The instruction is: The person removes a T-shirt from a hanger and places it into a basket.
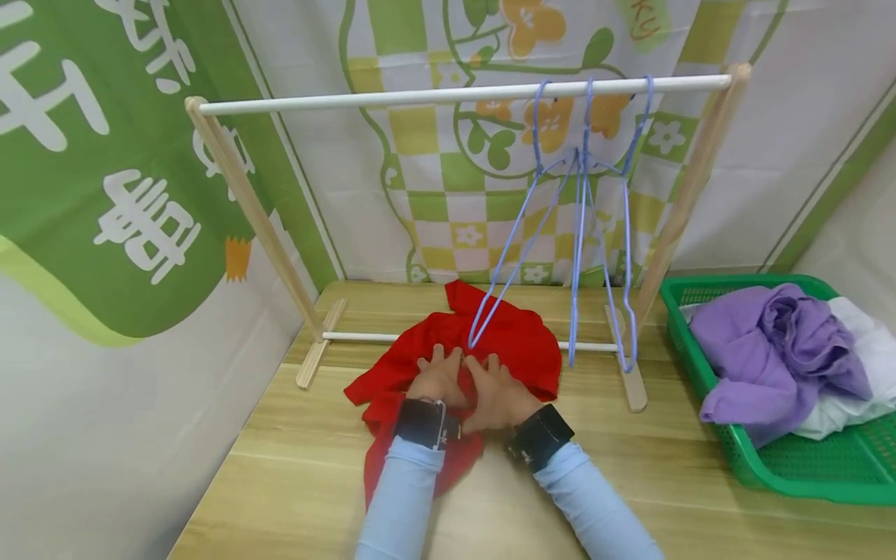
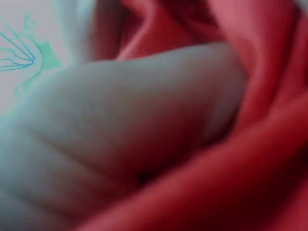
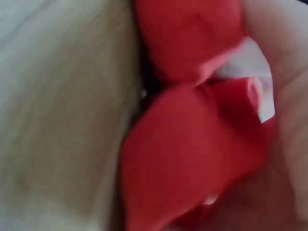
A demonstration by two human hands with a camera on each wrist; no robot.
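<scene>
A red garment (image 1: 518, 330) lies crumpled on the wooden table, under the rack's front. My left hand (image 1: 439, 383) grips its cloth near the middle; in the left wrist view the thumb (image 2: 159, 96) sinks into the red folds. Close beside it, my right hand (image 1: 500, 393) holds the same garment, and bunched red cloth (image 3: 178, 149) shows between thumb and fingers in the right wrist view. Fingertips of both hands are partly hidden in the fabric. Just beyond the hands, the lower corner of a blue wire hanger (image 1: 483, 319) overlaps the garment in the head view.
A wooden rack with a white top rod (image 1: 420, 97) stands over the table (image 1: 280, 459). Several blue hangers hang toward its right end. At the right, a green basket (image 1: 759, 467) holds a purple garment (image 1: 777, 350) and white cloth (image 1: 868, 350). A printed curtain backs the table.
</scene>
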